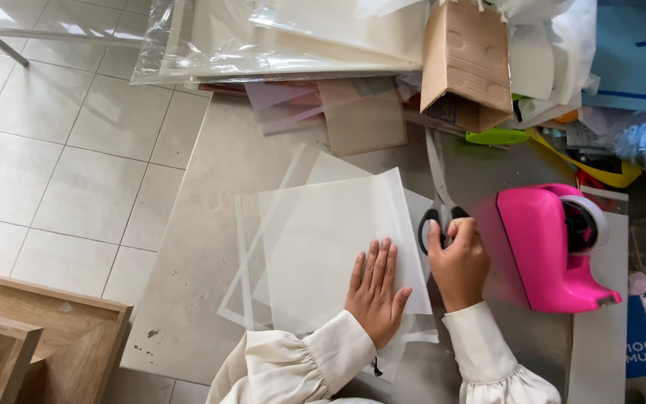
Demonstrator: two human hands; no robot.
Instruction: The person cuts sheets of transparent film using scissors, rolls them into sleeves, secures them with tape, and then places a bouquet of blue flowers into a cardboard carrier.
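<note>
Scissors (438,196) are grasped by the right hand (457,262); the left hand (374,288) lies flat, released, on clear sheets (323,239).

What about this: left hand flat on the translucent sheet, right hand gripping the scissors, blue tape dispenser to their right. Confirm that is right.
One detail is wrong: the tape dispenser is pink, not blue. The head view shows the left hand flat on the translucent sheet and the right hand gripping the scissors.
</note>
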